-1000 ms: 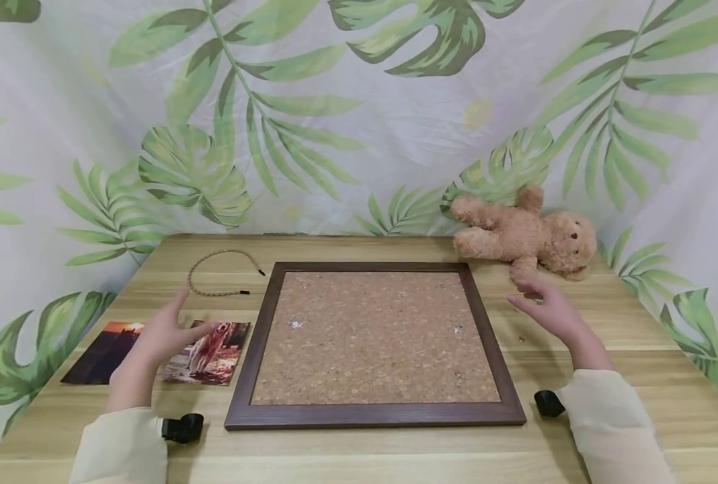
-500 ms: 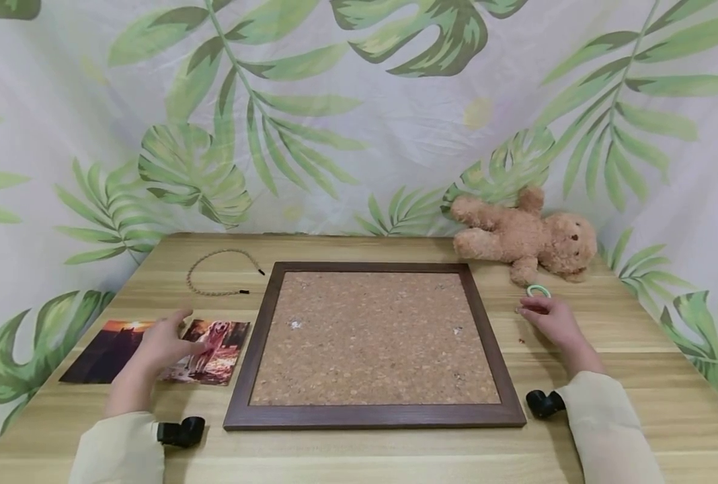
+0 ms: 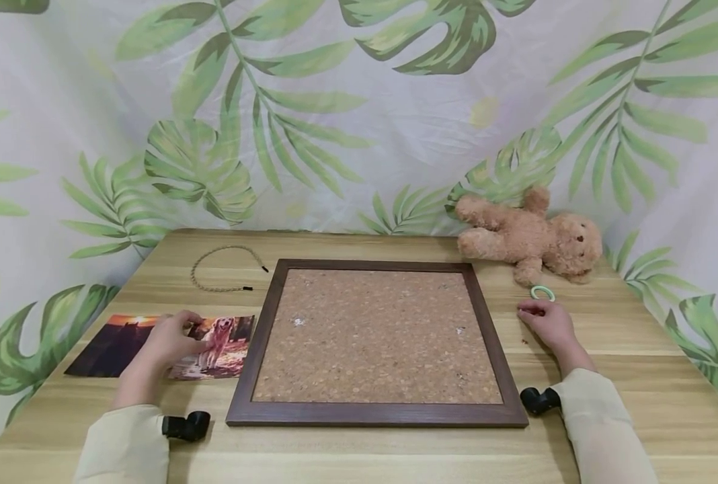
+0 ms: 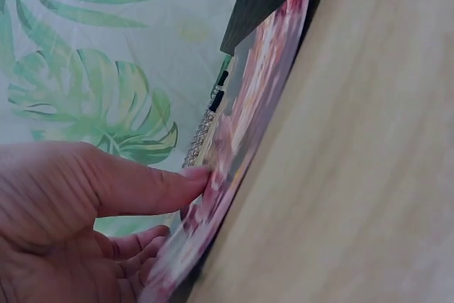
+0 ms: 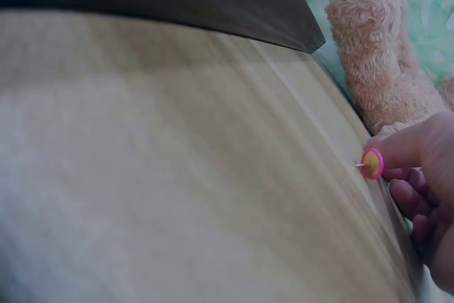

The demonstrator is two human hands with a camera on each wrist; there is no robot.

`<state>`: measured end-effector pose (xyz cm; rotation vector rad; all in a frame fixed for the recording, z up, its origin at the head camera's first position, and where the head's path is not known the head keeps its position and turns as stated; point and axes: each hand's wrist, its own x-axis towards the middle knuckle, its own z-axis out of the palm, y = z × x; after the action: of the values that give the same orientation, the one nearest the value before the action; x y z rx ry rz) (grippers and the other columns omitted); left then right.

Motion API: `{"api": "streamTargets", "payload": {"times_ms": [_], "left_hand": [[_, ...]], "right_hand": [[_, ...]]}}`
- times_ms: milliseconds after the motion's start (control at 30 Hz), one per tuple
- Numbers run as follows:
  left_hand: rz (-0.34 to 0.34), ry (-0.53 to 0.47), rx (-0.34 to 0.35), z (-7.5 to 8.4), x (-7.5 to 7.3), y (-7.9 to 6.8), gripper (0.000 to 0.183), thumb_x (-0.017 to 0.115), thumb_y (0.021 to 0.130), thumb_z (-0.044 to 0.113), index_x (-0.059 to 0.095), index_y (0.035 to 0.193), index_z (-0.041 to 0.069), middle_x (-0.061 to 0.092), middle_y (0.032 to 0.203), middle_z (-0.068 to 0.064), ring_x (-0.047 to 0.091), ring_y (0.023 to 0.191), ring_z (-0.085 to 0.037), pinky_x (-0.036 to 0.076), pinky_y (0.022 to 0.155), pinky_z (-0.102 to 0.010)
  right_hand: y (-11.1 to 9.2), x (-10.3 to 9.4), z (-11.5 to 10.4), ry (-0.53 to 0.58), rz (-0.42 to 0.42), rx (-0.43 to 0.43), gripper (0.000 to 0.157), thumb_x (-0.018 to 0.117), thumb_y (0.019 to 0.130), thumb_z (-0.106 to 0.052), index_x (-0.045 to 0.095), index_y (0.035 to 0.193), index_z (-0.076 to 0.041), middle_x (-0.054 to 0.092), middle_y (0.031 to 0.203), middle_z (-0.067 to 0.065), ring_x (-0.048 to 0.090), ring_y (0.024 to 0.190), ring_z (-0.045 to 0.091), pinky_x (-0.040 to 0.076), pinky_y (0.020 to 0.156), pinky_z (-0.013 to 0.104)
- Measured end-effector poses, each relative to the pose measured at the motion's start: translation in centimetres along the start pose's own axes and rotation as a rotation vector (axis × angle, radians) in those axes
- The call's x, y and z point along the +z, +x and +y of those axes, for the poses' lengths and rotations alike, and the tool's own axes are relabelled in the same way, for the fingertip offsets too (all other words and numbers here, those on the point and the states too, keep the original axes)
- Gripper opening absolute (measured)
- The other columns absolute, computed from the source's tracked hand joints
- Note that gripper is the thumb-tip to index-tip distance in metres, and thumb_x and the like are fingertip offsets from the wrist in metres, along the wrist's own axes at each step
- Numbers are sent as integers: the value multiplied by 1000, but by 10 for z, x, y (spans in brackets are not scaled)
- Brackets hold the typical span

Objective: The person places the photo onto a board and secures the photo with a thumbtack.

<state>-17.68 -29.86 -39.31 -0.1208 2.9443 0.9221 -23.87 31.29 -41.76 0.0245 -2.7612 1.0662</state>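
My left hand (image 3: 168, 341) pinches the left part of a photo of a dog (image 3: 222, 343), its thumb over the printed side in the left wrist view. That photo (image 4: 241, 133) bows slightly there. Beside it, partly behind the forearm, lies a dark sunset photo (image 3: 107, 346). Across the table my right hand (image 3: 549, 327) is low with fingers bent together. A thumbtack (image 5: 372, 164) with a pink rim and yellow face shows right at the fingertips, its needle pointing left. Another small reddish tack (image 3: 524, 341) lies nearer me on the wood.
A cork board (image 3: 377, 336) in a dark brown frame lies between the hands. Behind the right hand are a pale green ring (image 3: 542, 293) and a lying teddy bear (image 3: 525, 235). A braided cord (image 3: 216, 289) with black tips curves at the back left.
The left hand has come down and inward onto the dog photo and taken hold of it. The right hand has lowered and drawn back slightly, its fingers closing at a tack, uncovering the green ring.
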Motion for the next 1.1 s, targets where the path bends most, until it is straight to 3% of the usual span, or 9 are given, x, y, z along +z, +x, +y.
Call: {"api": "streamTargets", "payload": {"times_ms": [233, 467, 667, 833, 1000, 1100], "left_hand": [[9, -67, 33, -1, 1, 3, 33, 68, 69, 8, 50, 94, -5, 50, 77, -14, 45, 68, -26, 38, 56, -35], [28, -184, 34, -7, 3, 5, 19, 64, 77, 9, 54, 89, -2, 49, 78, -9, 42, 66, -20, 37, 52, -29], [84, -302, -41, -9, -3, 5, 40, 60, 80, 35, 54, 98, 0, 50, 94, -12, 44, 73, -21, 39, 56, -31], [150, -423, -25, -13, -3, 18, 55, 59, 74, 50, 51, 108, 7, 48, 107, -8, 45, 89, -16, 43, 62, -24], [81, -485, 65, 15, -11, 19, 53, 61, 79, 34, 45, 119, 2, 41, 122, -16, 38, 109, -27, 40, 74, -23], [34, -498, 131, 39, -16, 18, 50, 60, 82, 21, 40, 121, -4, 38, 123, -22, 37, 109, -31, 39, 75, -21]], "right_hand": [[-3, 0, 4, -34, 42, -24, 19, 58, 82, -13, 64, 87, 5, 60, 86, 17, 49, 70, 20, 37, 60, 31], [-2, -2, 3, 38, 30, 39, 24, 55, 84, -15, 62, 91, 7, 58, 92, 19, 50, 84, 28, 37, 68, 33], [2, -8, -9, 126, 41, 99, 20, 55, 82, -9, 57, 90, 9, 57, 78, 8, 48, 72, 14, 38, 62, 24], [2, -13, -24, 173, -2, 91, 24, 53, 85, -11, 56, 99, 9, 58, 84, 11, 49, 69, 5, 41, 60, 20], [3, -16, -38, 230, -56, 101, 33, 51, 88, -16, 53, 109, 9, 55, 100, 21, 53, 83, 19, 42, 71, 32], [6, -17, -43, 264, -77, 120, 36, 50, 88, -17, 51, 112, 9, 52, 107, 24, 50, 92, 28, 39, 79, 41]]}}
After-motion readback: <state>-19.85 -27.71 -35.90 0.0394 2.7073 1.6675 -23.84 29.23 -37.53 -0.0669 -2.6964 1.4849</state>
